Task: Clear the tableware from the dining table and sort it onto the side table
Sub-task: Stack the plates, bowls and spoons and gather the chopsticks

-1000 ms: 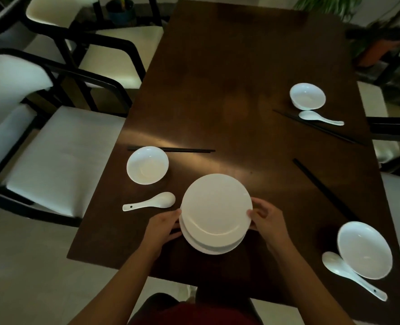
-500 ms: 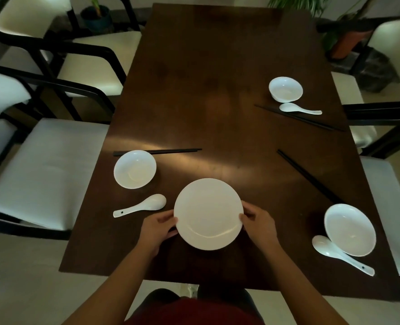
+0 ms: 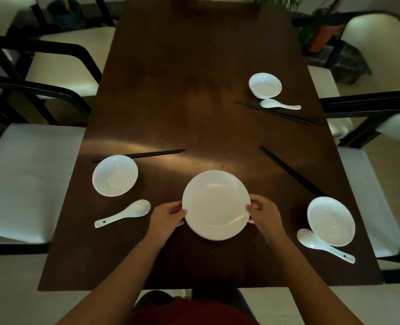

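Pretty dim overall, we're looking at a room with barely any light. The dark brown wooden dining table (image 3: 194, 90) picks up one soft pale sheen running across its middle (so the light seems to come in low from the side). The round white ceramic plates (image 3: 216, 205) and bowls look slightly grey. Wide-angle bend curves the cream cushioned chairs (image 3: 30, 181) at the edges, and the corners go soft and murky.

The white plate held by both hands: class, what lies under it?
Under the white plate only a thin edge of another plate shows; the rest, and any further plates, are covered.
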Tool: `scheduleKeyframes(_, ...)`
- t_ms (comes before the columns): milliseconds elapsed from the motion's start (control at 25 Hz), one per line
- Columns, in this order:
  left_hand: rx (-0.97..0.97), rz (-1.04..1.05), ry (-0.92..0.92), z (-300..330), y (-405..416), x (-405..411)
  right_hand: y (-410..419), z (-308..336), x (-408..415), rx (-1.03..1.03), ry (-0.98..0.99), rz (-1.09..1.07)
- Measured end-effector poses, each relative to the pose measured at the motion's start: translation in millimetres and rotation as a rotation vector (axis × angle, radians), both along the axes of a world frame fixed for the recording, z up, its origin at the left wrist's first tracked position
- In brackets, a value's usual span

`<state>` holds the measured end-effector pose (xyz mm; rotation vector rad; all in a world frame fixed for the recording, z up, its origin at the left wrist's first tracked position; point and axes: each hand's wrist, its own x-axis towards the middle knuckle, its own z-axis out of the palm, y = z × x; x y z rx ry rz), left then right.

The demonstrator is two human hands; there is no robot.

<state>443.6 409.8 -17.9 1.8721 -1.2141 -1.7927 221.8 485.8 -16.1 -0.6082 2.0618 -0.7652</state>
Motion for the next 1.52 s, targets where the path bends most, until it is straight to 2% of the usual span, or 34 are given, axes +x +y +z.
scheduleKeyframes(160, -0.308, -0.235, -0.272, 14, -8, 20, -9, 16, 8, 0.039, 0.382, 0.135)
scheduleKeyframes(280, -0.735, -0.264, -0.436, 34, -14, 51, -36, 35, 33, -0.081, 0.571, 0.366)
scheduleKeyframes(360, -0.903, -0.281, -0.598, 38, -26, 79, -63, 44, 64, -0.231, 0.691, 0.591)
scheduleKeyframes(480, -0.936, -0.305, -0.805, 33, -53, 123, -107, 41, 117, -0.417, 0.838, 0.870)
scheduleKeyframes(640, -0.720, -0.286, -0.916, 26, -78, 153, -156, 22, 165, -0.244, 0.590, 1.023)
scheduleKeyframes(800, -0.608, -0.413, -0.805, 10, -82, 156, -176, 1, 184, -0.170, 0.447, 1.031)
scheduleKeyframes(1000, -0.522, -0.339, -0.684, 3, -79, 155, -176, -2, 191, -0.191, 0.417, 1.079)
scheduleKeyframes(1240, -0.578, -0.185, -0.521, 12, -77, 134, -167, 18, 179, -0.239, 0.335, 0.806)
scheduleKeyframes(1400, -0.727, -0.292, -0.452, 37, -66, 91, -139, 36, 135, -0.256, 0.349, 0.629)
scheduleKeyframes(1520, -0.737, -0.390, -0.374, 50, -43, 47, -93, 44, 91, -0.258, 0.335, 0.436)
